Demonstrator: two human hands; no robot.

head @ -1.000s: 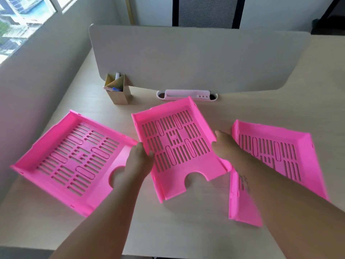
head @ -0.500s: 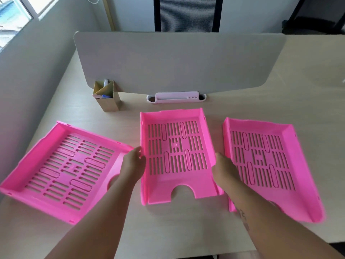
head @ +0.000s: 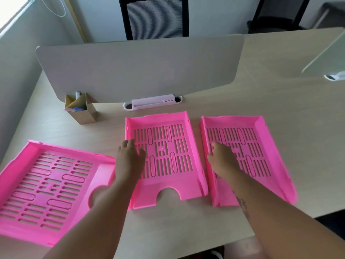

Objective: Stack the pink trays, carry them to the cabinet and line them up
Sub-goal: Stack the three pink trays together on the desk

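Three pink slotted trays lie flat on the desk. The left pink tray (head: 46, 184) sits apart and turned at an angle. The middle pink tray (head: 164, 156) and the right pink tray (head: 248, 152) lie side by side, almost touching, with their cut-out fronts toward me. My left hand (head: 128, 161) rests over the left wall of the middle tray, thumb inside and fingers along the wall. The left wall of the right tray is under my right hand (head: 222, 159), thumb outside and fingers inside.
A beige divider panel (head: 138, 68) stands across the desk behind the trays. A cardboard pen holder (head: 82, 111) and a white cable slot (head: 153, 103) sit at its foot. A black chair (head: 155, 17) stands beyond it. The desk's front edge (head: 186, 247) runs close below the trays.
The middle tray has been turned straight and lies beside the right tray. My right hand left its right side for the right tray's left wall. My left hand slid forward.
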